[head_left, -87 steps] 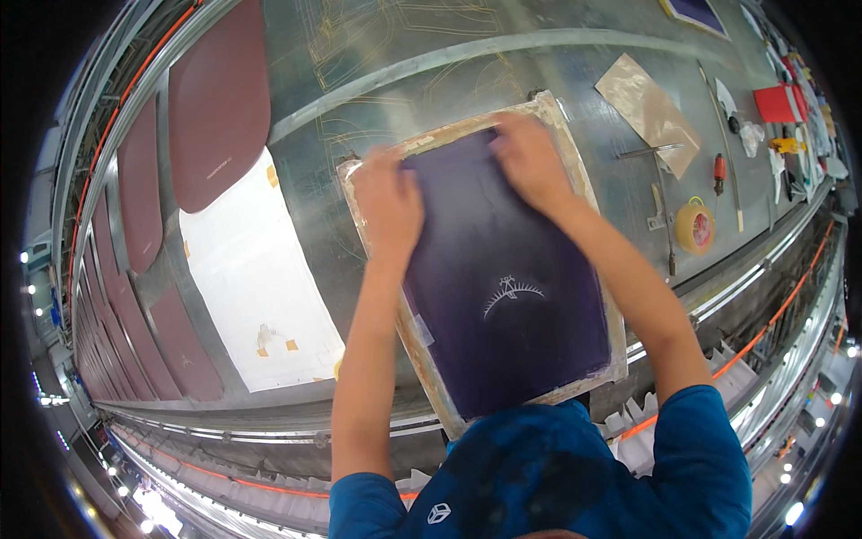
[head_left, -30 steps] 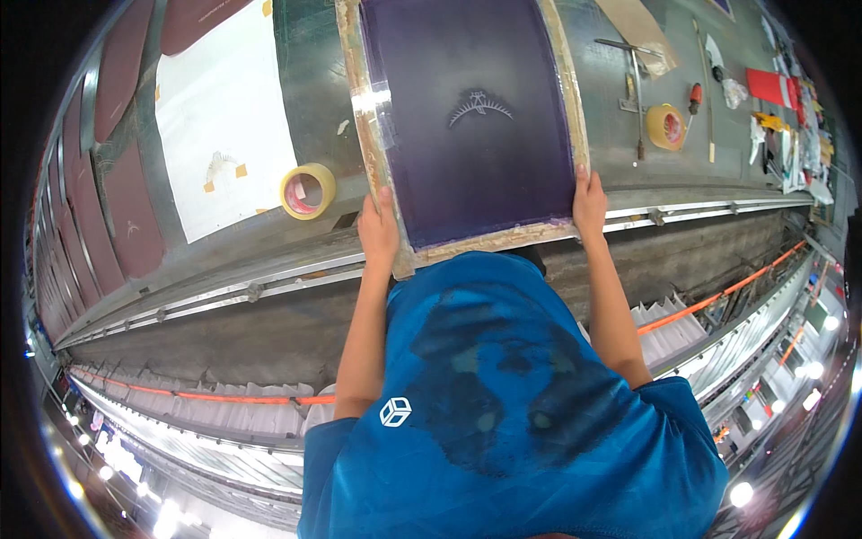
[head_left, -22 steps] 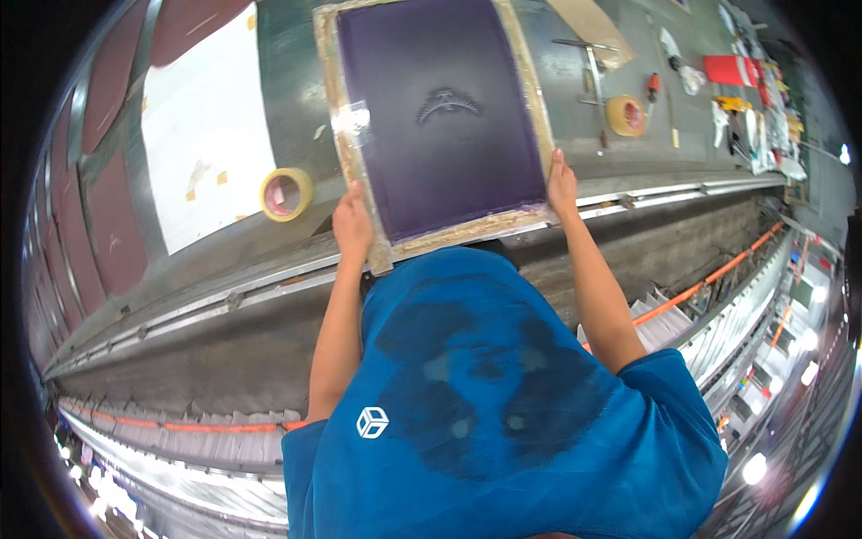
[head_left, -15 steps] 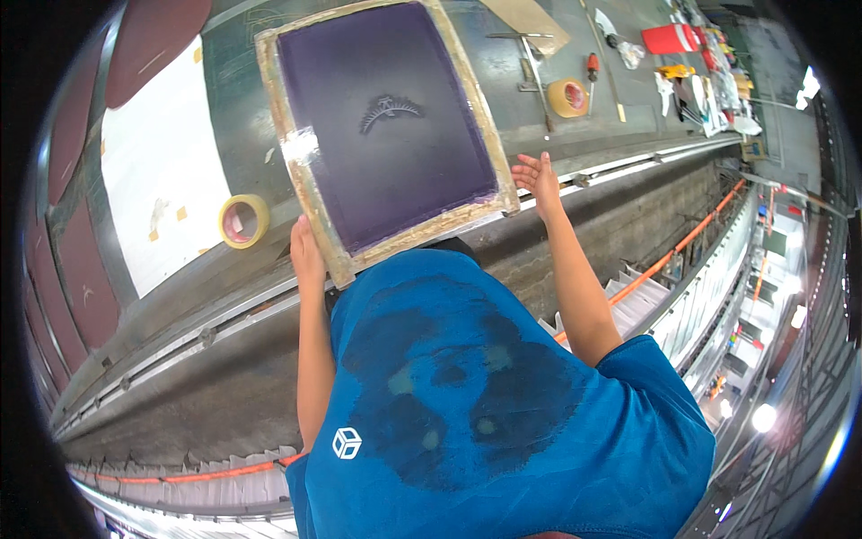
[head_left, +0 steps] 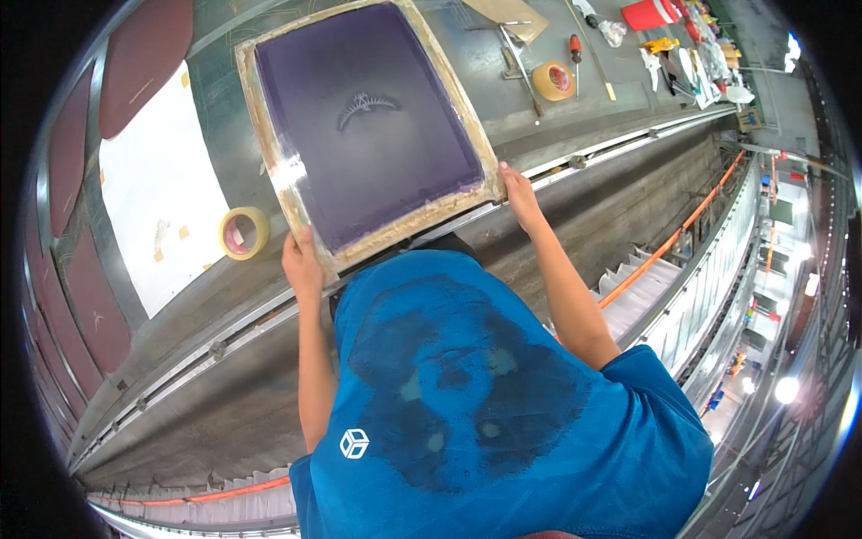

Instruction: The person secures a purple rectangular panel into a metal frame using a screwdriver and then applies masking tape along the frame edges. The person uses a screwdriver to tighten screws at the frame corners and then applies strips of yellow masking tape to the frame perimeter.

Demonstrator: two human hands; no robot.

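A screen-printing frame (head_left: 404, 230) with a worn, stained border and dark purple mesh lies tilted on the grey table before me. A pale, curved, crown-like design (head_left: 366, 105) shows in the middle of its mesh. My left hand (head_left: 303, 262) grips the near left corner, fingers on the border. At the near right corner, my right hand (head_left: 521, 199) is closed on the edge, its thumb side up against the border. The undersides of both grips are hidden.
Left of the frame are a tape roll (head_left: 243, 234), a white sheet (head_left: 166, 189) and dark red panels (head_left: 148, 58). To the right lie another tape roll (head_left: 553, 82), a screwdriver (head_left: 576, 54) and a red container (head_left: 650, 13). A metal rail (head_left: 620, 148) edges the table.
My right hand has moved in from beside the frame, fingers spread, and closed on its near right corner. My left hand now grips the left corner. The view has shifted slightly.
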